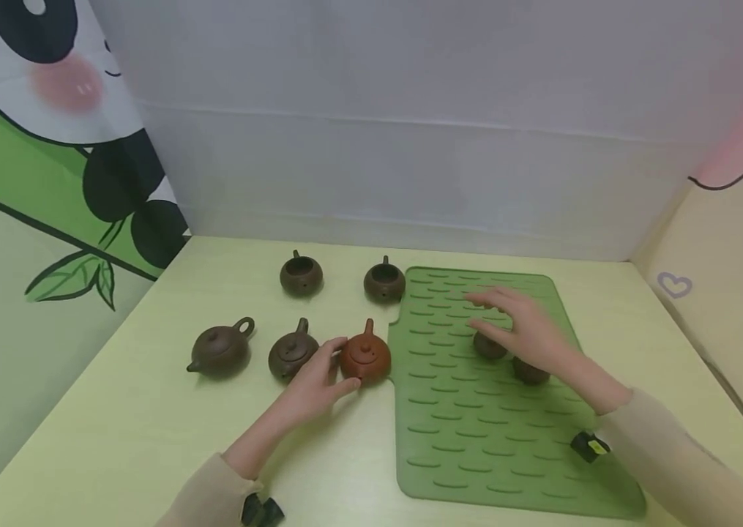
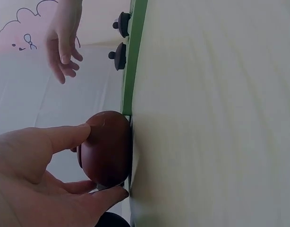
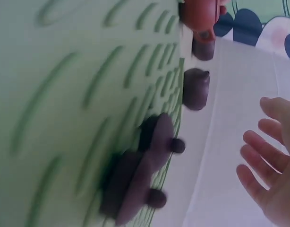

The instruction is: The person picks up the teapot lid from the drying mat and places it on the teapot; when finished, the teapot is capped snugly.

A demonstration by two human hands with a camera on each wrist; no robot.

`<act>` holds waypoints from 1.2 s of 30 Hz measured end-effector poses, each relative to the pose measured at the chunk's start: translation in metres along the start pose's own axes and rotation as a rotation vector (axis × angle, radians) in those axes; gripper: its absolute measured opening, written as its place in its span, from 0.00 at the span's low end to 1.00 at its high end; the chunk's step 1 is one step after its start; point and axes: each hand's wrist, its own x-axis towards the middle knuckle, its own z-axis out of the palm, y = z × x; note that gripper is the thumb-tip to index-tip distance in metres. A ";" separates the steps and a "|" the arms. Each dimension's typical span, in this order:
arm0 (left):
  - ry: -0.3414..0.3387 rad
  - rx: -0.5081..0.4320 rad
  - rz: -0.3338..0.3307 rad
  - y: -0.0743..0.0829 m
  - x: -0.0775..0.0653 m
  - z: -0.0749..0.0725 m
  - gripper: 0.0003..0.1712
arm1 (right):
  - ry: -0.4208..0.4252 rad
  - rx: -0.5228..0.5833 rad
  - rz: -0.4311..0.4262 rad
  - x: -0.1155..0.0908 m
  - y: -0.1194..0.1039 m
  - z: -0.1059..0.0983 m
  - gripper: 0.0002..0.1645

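My left hand (image 1: 310,394) holds a reddish-brown clay teapot (image 1: 367,356) at the left edge of the green mat (image 1: 446,457). In the left wrist view its thumb lies on one side of the teapot's round body (image 2: 106,153) and the fingers on the other. Over the mat hovers my right hand (image 1: 532,329), fingers spread loosely and nothing held. Below it lie two dark brown teapot lids, one lid (image 1: 490,347) partly behind the thumb and another lid (image 1: 531,372) under the wrist. Their round knobs point up, as the right wrist view shows.
Left of the held teapot stand two dark lidded teapots, one close by (image 1: 290,351) and a wider teapot (image 1: 219,351) farther out. Behind them are two lidless dark teapots (image 1: 301,277) (image 1: 384,284), the right one beside the mat. A grey-white backdrop (image 1: 371,176) closes the table's rear.
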 end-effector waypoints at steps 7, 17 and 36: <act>-0.072 0.064 0.011 0.009 -0.006 -0.016 0.52 | -0.097 -0.149 0.235 -0.056 0.015 -0.020 0.24; -0.105 0.015 0.035 0.005 0.019 -0.057 0.44 | -0.118 -0.060 0.272 -0.086 0.041 -0.016 0.16; -0.087 0.092 0.024 -0.055 0.149 -0.165 0.54 | -0.160 0.082 0.385 -0.083 0.054 -0.013 0.17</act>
